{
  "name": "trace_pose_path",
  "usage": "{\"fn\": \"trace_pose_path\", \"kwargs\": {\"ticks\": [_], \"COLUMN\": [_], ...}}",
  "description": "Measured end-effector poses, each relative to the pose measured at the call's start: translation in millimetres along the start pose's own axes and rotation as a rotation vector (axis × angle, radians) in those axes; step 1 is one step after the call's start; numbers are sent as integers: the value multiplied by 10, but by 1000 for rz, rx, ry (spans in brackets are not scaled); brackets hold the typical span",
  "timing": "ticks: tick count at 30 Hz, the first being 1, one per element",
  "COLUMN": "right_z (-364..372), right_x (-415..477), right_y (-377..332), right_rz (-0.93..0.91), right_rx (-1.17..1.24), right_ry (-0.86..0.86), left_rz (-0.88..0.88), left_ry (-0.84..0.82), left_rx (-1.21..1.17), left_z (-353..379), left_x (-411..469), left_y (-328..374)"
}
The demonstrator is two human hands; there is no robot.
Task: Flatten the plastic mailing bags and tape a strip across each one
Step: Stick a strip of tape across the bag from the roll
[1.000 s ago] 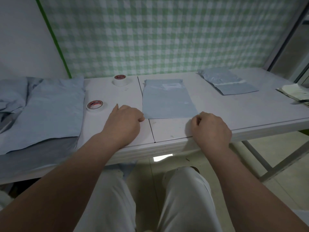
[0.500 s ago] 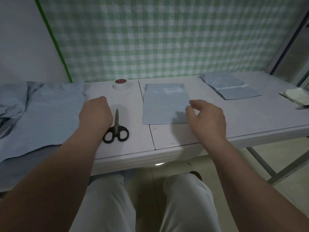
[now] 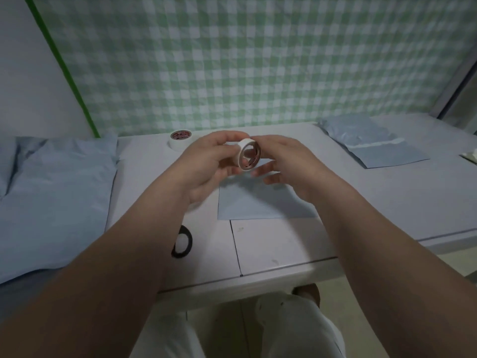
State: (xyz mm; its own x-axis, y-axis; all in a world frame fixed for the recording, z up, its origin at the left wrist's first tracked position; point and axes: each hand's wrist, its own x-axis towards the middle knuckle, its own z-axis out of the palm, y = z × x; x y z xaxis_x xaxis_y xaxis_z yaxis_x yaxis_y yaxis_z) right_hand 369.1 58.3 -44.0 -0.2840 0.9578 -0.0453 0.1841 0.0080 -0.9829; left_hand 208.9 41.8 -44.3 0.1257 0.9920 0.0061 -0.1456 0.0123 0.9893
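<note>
Both grips have left the bench [image 3: 284,249] since half a second ago and now meet in the air above the flat mailing bag [image 3: 260,202]. The left grip [image 3: 209,161], which was then lying on the bench beside the scissors, now grasps a white tape roll [image 3: 248,155]. Its thumb is on the top of the roll and its fingers curl behind and under it. The roll is held on its edge, with the open hole and the reddish inner core turned toward the camera.

The right grip [image 3: 286,158] is just beside the roll on its right side. One fingertip reaches the upper rim and the lower fingers are spread loosely under it (I cannot tell whether it really pinches the roll or only touches it).

The mailing bag lies flat in the middle of the bench, under both grips, with its near edge close to the seam of the bench. A second tape roll [image 3: 180,139] stands at the far edge, to the left. Of the scissors [image 3: 182,241] only the black handle loops show, beside the left forearm. A pile of bags [image 3: 56,189] covers the left end, and more bags [image 3: 374,148] lie at the far right.
</note>
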Motion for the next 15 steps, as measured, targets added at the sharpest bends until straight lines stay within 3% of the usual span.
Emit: {"fn": "trace_pose_path", "kwargs": {"ticks": [15], "right_z": [13], "right_x": [569], "right_y": [30], "right_rz": [75], "right_rx": [504], "right_ry": [-291], "left_rz": [-7], "left_ry": [262], "left_rx": [-268], "left_z": [-120], "left_x": [410], "left_y": [-169]}}
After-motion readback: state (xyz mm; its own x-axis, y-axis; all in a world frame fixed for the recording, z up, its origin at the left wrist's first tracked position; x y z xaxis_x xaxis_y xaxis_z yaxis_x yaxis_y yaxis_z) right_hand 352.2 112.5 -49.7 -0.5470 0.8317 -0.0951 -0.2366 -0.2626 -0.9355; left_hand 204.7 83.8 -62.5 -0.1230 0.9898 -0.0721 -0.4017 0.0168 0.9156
